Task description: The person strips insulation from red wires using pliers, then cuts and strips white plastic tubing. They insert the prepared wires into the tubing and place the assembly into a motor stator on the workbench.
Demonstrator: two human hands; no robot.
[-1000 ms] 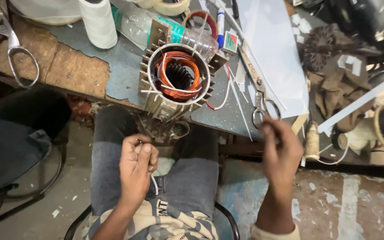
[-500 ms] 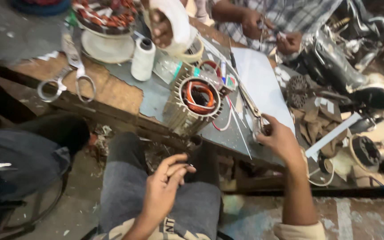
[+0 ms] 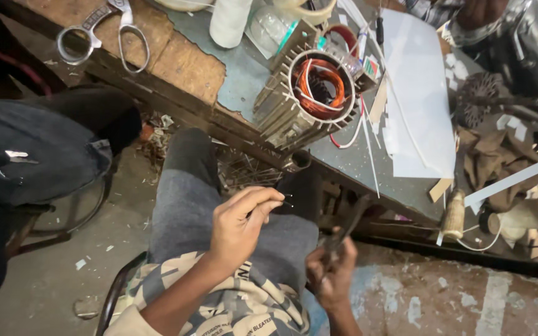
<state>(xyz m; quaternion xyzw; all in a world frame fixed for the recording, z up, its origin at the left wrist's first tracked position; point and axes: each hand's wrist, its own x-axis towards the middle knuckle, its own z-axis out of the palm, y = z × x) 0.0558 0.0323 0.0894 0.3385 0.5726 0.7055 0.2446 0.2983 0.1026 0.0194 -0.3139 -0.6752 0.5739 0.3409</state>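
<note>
Below, hands (image 3: 281, 249) with wire (image 3: 286, 200) and scissors (image 3: 344, 233).

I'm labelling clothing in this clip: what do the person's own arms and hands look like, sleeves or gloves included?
Both hands are bare: no gloves, rings or watch show on the left hand or the right hand. The forearms are uncovered too. The left arm's sleeve only shows at the frame's bottom edge, pale beige, matching a camouflage-patterned top in beige, grey and dark blotches. No right sleeve is in view.

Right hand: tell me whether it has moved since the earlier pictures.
Yes. The right hand was up at the edge of the workbench, by the scissors lying there; now it has come down off the bench to the lap, holding a dark tool.
</note>
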